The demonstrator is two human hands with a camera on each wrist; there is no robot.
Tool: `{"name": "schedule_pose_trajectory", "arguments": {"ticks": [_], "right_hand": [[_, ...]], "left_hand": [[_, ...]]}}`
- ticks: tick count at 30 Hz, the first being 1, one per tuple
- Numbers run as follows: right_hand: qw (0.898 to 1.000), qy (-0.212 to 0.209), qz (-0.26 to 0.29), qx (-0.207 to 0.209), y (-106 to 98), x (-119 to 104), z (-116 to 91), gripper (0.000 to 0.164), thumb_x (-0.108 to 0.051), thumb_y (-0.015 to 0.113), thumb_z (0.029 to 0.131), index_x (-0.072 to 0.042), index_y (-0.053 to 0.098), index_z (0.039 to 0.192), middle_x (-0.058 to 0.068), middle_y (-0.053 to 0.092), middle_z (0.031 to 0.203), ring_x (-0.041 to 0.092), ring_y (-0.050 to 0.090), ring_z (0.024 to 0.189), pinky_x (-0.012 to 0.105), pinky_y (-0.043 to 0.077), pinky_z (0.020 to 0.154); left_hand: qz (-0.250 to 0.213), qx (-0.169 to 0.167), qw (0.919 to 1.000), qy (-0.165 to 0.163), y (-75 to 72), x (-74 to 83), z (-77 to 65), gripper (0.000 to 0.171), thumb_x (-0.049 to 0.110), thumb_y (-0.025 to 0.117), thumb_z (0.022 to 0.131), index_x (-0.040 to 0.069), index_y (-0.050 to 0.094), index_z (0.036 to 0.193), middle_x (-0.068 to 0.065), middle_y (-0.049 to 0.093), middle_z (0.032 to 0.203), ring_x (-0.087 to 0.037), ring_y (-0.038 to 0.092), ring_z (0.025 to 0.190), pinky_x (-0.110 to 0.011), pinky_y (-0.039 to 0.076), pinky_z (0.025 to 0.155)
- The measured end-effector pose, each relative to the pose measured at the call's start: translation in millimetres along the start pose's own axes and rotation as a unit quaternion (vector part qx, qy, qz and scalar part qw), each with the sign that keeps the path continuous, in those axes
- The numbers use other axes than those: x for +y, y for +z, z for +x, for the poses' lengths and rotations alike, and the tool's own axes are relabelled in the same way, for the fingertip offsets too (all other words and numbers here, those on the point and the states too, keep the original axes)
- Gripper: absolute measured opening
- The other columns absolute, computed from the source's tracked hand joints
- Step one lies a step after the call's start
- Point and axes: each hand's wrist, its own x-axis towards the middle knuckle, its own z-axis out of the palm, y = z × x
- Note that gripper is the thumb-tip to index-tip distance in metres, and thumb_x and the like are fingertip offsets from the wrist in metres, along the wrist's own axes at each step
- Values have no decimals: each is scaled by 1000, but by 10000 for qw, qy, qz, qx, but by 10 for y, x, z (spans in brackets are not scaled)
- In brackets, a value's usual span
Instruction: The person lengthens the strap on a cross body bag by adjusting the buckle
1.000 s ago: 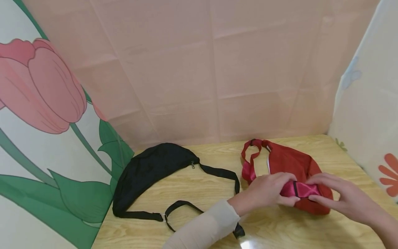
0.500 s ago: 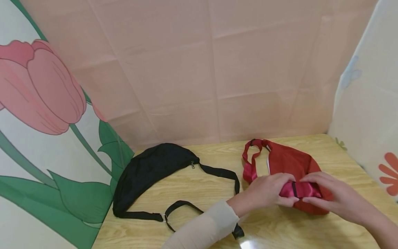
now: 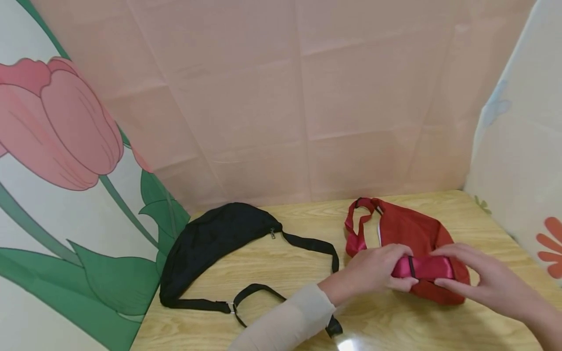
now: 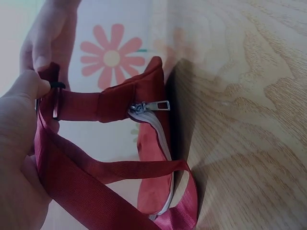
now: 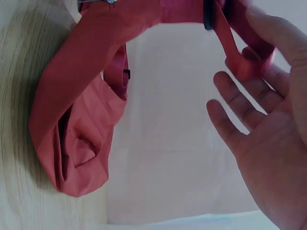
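A red waist bag [image 3: 408, 224] lies on the table at the right, its crimson strap [image 3: 432, 268] raised in front of it. My left hand [image 3: 373, 268] pinches the strap beside a black slider [image 3: 411, 267]; the left wrist view shows the thumb right at this slider [image 4: 56, 85]. My right hand [image 3: 487, 280] holds the folded end of the strap between thumb and index finger. Its other fingers are spread below the strap loop [image 5: 247, 69] in the right wrist view. Near the strap's root, a metal zipper pull [image 4: 158, 105] hangs from the bag.
A black waist bag [image 3: 219, 239] lies on the left of the wooden table [image 3: 395, 326], its black strap [image 3: 311, 243] trailing toward the middle and partly under my left forearm. A pink backdrop [image 3: 263, 97] stands behind, with printed panels on both sides.
The left hand and the black slider have shifted slightly left. The right hand moved left along the strap, then back right. The strap between the hands now looks flatter and longer.
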Motion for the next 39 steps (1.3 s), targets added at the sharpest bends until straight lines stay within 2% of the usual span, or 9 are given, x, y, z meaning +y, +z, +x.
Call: {"name": "schedule_pose_trajectory", "arguments": {"ticks": [4, 10, 18, 21, 26, 32, 39], "right_hand": [[9998, -202, 70, -24, 66, 4, 23, 67, -5, 96, 58, -23, 68, 117, -14, 63, 105, -4, 53, 92, 6, 43, 74], [10000, 9, 35, -12, 69, -36, 12, 64, -10, 96, 61, -25, 69, 116, -14, 63, 106, -4, 53, 93, 6, 45, 72], [9996, -181, 106, 180, 55, -45, 23, 63, -2, 94, 60, -22, 70, 115, -14, 65, 104, -5, 54, 94, 5, 41, 82], [9997, -1, 188, 169, 15, -57, 10, 61, 1, 93, 63, -23, 69, 114, -16, 66, 102, -5, 56, 92, 6, 39, 83], [9992, 300, 269, 77, -10, -56, -12, 59, 2, 92, 65, -24, 68, 113, -17, 67, 100, -2, 57, 88, 8, 41, 80], [10000, 62, -33, -27, 90, -61, 30, 61, -9, 95, 63, -25, 68, 115, -16, 61, 100, -2, 52, 86, 9, 41, 68], [10000, -55, -10, 55, 122, -69, 37, 60, -3, 93, 63, -24, 70, 115, -14, 61, 102, -2, 50, 91, 8, 40, 73]], "left_hand": [[-38, 45, 9999, 118, -7, 12, 2, 51, 53, 70, 91, 27, 52, 132, 20, 56, 108, 11, 46, 78, -6, 38, 63], [-4, 54, 9997, 227, -10, 15, 7, 52, 52, 68, 93, 27, 52, 135, 19, 57, 113, 9, 47, 85, -5, 37, 67], [299, 132, 9989, 332, -8, 7, 0, 52, 52, 66, 94, 26, 51, 137, 18, 57, 110, 8, 46, 88, -7, 37, 69], [351, 167, 9988, 301, -8, -15, -8, 51, 52, 66, 94, 26, 51, 136, 19, 57, 109, 8, 47, 88, -8, 38, 70], [273, 40, 9994, 231, -21, -43, -12, 52, 52, 66, 94, 27, 50, 137, 18, 55, 108, 8, 46, 88, -9, 37, 72], [236, -135, 9993, 264, -42, -31, 4, 53, 52, 65, 95, 26, 50, 138, 17, 55, 112, 6, 45, 92, -9, 37, 73], [295, -137, 9987, 384, -42, -42, 2, 52, 51, 64, 96, 25, 49, 139, 17, 54, 111, 6, 43, 93, -9, 36, 74]]}}
